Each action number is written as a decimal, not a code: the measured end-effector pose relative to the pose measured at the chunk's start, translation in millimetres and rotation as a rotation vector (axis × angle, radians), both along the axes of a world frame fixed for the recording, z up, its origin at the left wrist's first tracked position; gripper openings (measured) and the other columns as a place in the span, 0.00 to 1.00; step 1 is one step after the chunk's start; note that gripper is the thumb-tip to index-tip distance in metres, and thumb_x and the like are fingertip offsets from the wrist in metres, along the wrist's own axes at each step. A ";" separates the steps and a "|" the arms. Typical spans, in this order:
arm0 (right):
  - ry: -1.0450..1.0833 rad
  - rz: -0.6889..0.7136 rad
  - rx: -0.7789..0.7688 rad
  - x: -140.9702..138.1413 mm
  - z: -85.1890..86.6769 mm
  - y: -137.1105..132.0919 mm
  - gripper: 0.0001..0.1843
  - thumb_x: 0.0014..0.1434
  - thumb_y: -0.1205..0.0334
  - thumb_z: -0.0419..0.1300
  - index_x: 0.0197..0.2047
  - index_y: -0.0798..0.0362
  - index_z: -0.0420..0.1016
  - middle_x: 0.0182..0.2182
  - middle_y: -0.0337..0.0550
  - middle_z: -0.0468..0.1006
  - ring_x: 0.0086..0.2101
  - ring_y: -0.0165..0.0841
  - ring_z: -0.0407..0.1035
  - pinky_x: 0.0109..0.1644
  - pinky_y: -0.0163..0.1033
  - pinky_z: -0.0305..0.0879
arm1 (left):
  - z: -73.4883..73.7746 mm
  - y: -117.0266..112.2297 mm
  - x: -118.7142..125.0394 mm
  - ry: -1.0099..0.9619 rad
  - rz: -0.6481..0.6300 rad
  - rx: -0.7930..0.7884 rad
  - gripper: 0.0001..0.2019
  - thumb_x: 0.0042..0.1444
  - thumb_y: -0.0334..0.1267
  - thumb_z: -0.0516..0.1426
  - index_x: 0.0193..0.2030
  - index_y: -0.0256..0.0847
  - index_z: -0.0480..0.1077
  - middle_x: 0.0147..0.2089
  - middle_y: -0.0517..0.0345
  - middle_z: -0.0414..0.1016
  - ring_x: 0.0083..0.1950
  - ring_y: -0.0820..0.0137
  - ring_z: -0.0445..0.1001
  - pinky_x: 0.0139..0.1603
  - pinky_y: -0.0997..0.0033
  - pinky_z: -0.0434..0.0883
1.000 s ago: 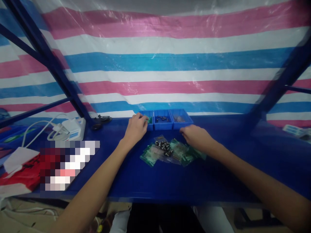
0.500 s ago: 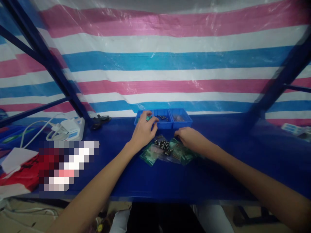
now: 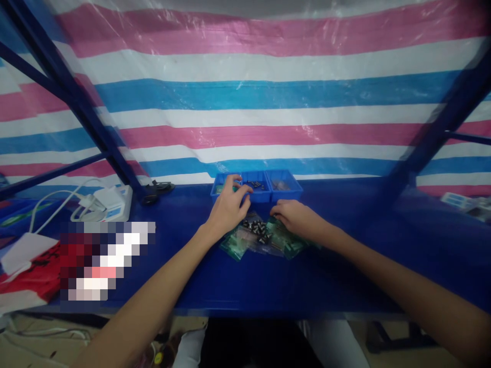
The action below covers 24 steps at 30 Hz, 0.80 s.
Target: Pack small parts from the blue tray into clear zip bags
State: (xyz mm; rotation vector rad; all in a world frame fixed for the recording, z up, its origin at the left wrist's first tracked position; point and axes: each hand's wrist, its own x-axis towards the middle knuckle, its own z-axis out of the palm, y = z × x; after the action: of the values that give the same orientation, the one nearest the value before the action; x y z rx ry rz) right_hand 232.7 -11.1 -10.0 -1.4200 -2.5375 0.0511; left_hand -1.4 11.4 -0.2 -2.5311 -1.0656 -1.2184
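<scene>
Both hands have slid closer together: left hand (image 3: 229, 207) curled over the tray (image 3: 215, 188), right hand (image 3: 294, 220) palm-down on bags (image 3: 238, 246) that look light and slippery; whether either grips, I cannot tell. Best pinched at an edge.

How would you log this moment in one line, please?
left hand: over blue trays | right hand: on clear bags | black parts: between hands

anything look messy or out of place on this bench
Only the small bags in front of the trays: they lie in a loose, overlapping heap, partly under the right hand. Nothing looks spilled or broken.
</scene>
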 end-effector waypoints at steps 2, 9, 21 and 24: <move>0.021 0.009 0.003 0.6 -1.9 1.8 0.15 0.64 0.72 0.54 0.45 0.51 0.81 0.42 0.49 0.79 0.41 0.38 0.73 0.40 0.38 0.63 | -0.5 0.3 0.0 0.001 -0.005 -0.001 0.07 0.66 0.31 0.54 0.48 0.38 0.71 0.59 0.46 0.57 0.53 0.64 0.71 0.55 0.57 0.73; 0.125 0.029 -0.002 4.1 -1.7 6.7 0.09 0.59 0.74 0.57 0.37 0.52 0.76 0.35 0.44 0.79 0.34 0.34 0.71 0.37 0.36 0.59 | -0.1 -1.0 1.5 0.032 -0.038 -0.006 0.07 0.66 0.31 0.54 0.47 0.39 0.71 0.58 0.46 0.60 0.52 0.64 0.70 0.55 0.56 0.73; 0.697 0.002 -0.048 -12.8 23.2 -11.1 0.04 0.62 0.61 0.61 0.37 0.52 0.77 0.33 0.41 0.82 0.34 0.33 0.74 0.36 0.36 0.64 | 2.5 -11.7 8.9 0.311 -0.214 0.002 0.11 0.71 0.42 0.52 0.47 0.38 0.71 0.45 0.52 0.70 0.44 0.67 0.72 0.44 0.66 0.73; 0.737 0.007 -0.066 -15.5 20.5 -12.6 0.06 0.62 0.59 0.61 0.37 0.52 0.77 0.31 0.41 0.81 0.31 0.32 0.73 0.35 0.37 0.64 | 3.6 -12.4 10.2 0.297 -0.209 0.029 0.12 0.72 0.41 0.50 0.45 0.38 0.71 0.43 0.53 0.71 0.43 0.68 0.72 0.42 0.68 0.72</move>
State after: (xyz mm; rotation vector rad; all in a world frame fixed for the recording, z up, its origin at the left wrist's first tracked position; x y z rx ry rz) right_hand 217.2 -23.8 10.5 -1.1274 -1.9365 0.5532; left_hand 8.9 -1.1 3.3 -2.7426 -0.7275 -0.8500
